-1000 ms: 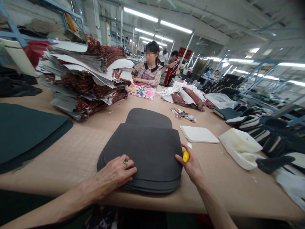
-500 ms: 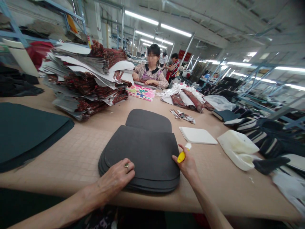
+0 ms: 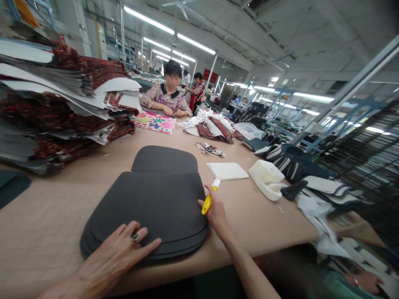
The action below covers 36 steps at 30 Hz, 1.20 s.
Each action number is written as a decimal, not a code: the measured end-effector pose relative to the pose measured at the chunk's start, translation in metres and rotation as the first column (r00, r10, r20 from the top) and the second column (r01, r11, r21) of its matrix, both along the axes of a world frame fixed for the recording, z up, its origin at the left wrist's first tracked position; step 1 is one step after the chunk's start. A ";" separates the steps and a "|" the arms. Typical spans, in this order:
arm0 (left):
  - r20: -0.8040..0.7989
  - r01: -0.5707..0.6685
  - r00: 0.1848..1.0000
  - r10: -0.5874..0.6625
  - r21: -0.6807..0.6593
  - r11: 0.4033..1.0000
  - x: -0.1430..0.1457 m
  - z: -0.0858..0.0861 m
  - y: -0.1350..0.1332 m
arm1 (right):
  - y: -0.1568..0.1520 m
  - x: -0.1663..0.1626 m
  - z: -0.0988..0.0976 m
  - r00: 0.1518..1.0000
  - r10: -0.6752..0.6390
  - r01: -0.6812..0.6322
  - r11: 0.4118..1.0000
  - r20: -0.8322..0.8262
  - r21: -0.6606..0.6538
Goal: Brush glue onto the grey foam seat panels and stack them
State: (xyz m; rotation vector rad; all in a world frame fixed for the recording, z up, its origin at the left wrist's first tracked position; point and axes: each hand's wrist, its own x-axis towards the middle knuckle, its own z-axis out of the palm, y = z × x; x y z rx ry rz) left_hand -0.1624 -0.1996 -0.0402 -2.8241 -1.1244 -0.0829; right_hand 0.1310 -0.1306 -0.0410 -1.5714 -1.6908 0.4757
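Observation:
A stack of dark grey rounded foam-like sheets (image 3: 149,203) lies on the table in front of me. One more dark sheet (image 3: 165,160) sticks out from its far side. My left hand (image 3: 124,245) rests on the near left part of the stack, fingers spread and a ring on one of them. At the stack's right edge, my right hand (image 3: 215,207) is closed around a small brush (image 3: 207,203) with a yellow handle and white tip; the tip points away from me, off the sheets.
Right of the stack are a white pad (image 3: 227,171) and a cut-open white plastic jug (image 3: 266,178). A patterned cloth scrap (image 3: 210,149) lies beyond. Tall piles of red-and-white pieces (image 3: 68,108) stand left. Across the table sits a person (image 3: 170,97); another person's hand (image 3: 366,280) shows at lower right.
The view has swung to the right. My left hand has opened, its fingers now spread over the near edge of the stack. The right hand still holds the brush beside the stack.

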 end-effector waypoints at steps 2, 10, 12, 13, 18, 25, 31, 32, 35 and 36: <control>-0.004 0.007 1.000 -0.007 0.006 1.000 0.000 0.003 0.000 | 0.001 0.001 0.000 1.000 0.004 -0.004 1.000 0.000 0.004; -0.004 0.071 0.997 -0.071 0.054 0.996 0.002 0.009 0.005 | 0.001 -0.003 0.002 0.999 0.037 -0.037 0.998 0.006 0.057; 0.004 0.071 0.997 -0.071 0.059 0.996 0.001 0.007 0.005 | 0.001 -0.004 0.002 0.999 0.040 -0.041 0.997 0.018 0.069; 0.003 0.063 0.998 -0.063 0.059 0.996 0.000 0.005 0.005 | 0.002 -0.004 0.002 0.999 0.039 -0.041 0.996 0.024 0.074; -0.003 0.063 0.998 -0.063 0.028 0.998 -0.003 0.001 0.007 | 0.004 -0.005 -0.005 0.998 0.036 -0.041 0.995 0.055 0.090; 0.038 0.053 0.998 -0.053 0.012 0.999 -0.002 0.005 0.009 | 0.005 -0.006 -0.016 0.992 0.028 -0.041 0.994 0.127 0.103; 0.039 0.049 0.998 -0.049 0.004 0.999 -0.002 0.013 0.007 | 0.000 -0.004 -0.010 0.979 -0.033 0.017 0.996 0.200 0.085; 0.040 0.054 0.998 -0.054 -0.004 0.999 -0.002 0.016 0.006 | -0.002 -0.004 -0.009 0.973 -0.057 0.040 0.996 0.225 0.082; 0.044 0.067 0.997 -0.066 -0.010 0.998 -0.002 0.020 0.005 | -0.003 0.000 -0.008 0.902 -0.169 0.140 0.985 0.398 0.101; 0.049 0.056 0.997 -0.056 0.006 0.998 -0.001 0.018 0.004 | -0.003 0.002 -0.008 0.866 -0.203 0.158 0.978 0.456 0.136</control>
